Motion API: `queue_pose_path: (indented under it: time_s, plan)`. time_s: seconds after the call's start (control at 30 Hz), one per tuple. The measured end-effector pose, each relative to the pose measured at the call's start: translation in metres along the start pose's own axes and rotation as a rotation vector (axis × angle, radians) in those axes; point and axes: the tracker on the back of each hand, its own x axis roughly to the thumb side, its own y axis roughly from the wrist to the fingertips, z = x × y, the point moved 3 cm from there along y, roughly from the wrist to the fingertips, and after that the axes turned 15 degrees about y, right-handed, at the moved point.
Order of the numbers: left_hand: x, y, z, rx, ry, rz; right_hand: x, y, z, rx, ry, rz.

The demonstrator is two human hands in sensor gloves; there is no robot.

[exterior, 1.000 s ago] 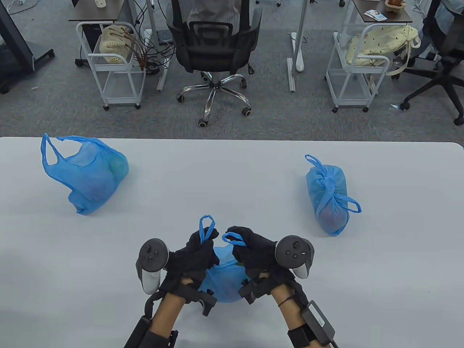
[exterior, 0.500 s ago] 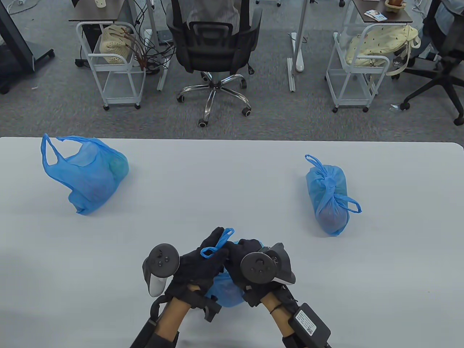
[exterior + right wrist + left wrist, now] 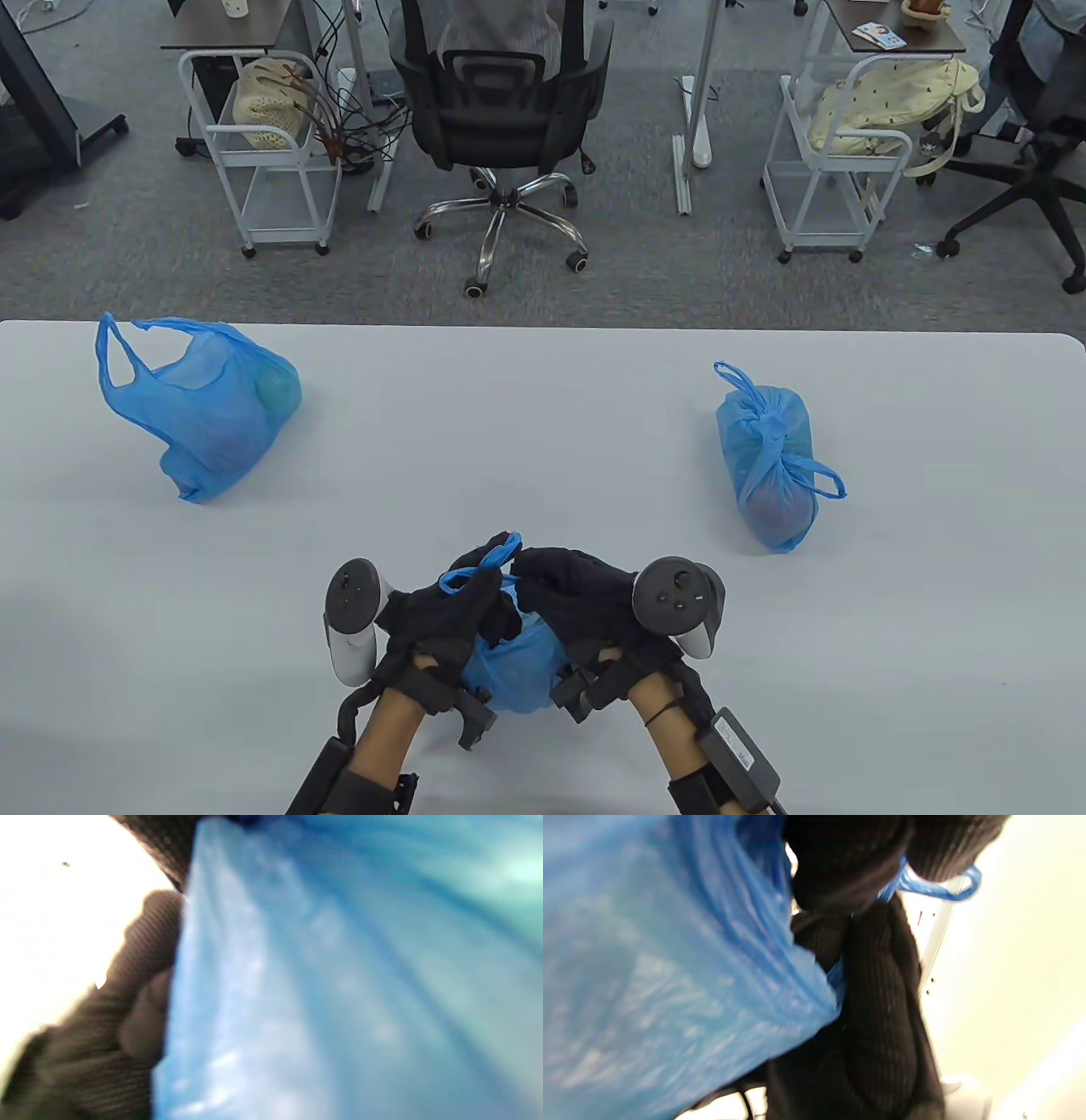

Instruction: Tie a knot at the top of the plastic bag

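A blue plastic bag [image 3: 517, 666] sits at the table's near edge between my two hands. My left hand [image 3: 454, 607] grips one bag handle, whose loop [image 3: 458, 580] shows above its fingers. My right hand [image 3: 573, 590] grips the other handle, whose loop [image 3: 502, 548] sticks out past its fingertips. The two handles cross above the bag top. In the left wrist view the bag [image 3: 661, 984] fills the left side and a handle loop [image 3: 937, 889] passes between black gloved fingers [image 3: 882, 993]. In the right wrist view the bag [image 3: 339, 984] fills most of the frame, blurred.
An open, untied blue bag [image 3: 208, 403] lies at the far left of the white table [image 3: 526, 441]. A knotted blue bag [image 3: 772, 467] lies at the right. An office chair [image 3: 501, 119] and wire carts stand beyond the far edge.
The hands held the two handle loops apart, came close together and crossed the handles, and now have spread slightly with the loops crossed over the bag top.
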Motion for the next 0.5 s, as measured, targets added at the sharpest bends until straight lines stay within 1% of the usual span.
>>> queue_pose_path:
  time_s: [0.07, 0.13, 0.17, 0.2, 0.27, 0.33, 0.4, 0.43, 0.5]
  plan:
    - [0.002, 0.0, -0.001, 0.019, 0.049, 0.006, 0.003, 0.001, 0.001, 0.015, -0.057, -0.005]
    - [0.0, 0.001, -0.001, 0.015, 0.027, 0.007, -0.002, 0.001, -0.003, 0.012, -0.037, 0.025]
    - [0.0, 0.001, -0.001, 0.012, 0.018, 0.005, -0.004, 0.001, -0.006, -0.01, -0.029, 0.032]
    - [0.0, 0.001, -0.001, 0.014, 0.009, 0.005, -0.006, 0.0, -0.012, -0.057, -0.009, 0.034]
    - [0.002, 0.001, -0.001, 0.012, 0.028, -0.004, -0.008, -0.004, -0.023, -0.12, 0.009, 0.037]
    - [0.007, 0.001, -0.002, 0.003, 0.099, -0.023, -0.001, -0.004, -0.029, -0.158, 0.056, 0.003]
    - [0.012, 0.002, -0.006, -0.012, 0.171, -0.04, 0.01, -0.002, -0.03, -0.177, 0.081, -0.031]
    - [0.012, 0.002, -0.008, -0.023, 0.166, -0.038, 0.016, -0.003, -0.029, -0.194, 0.064, -0.046]
    - [0.007, 0.003, -0.013, -0.058, 0.076, -0.01, 0.022, -0.005, -0.03, -0.251, 0.014, -0.101]
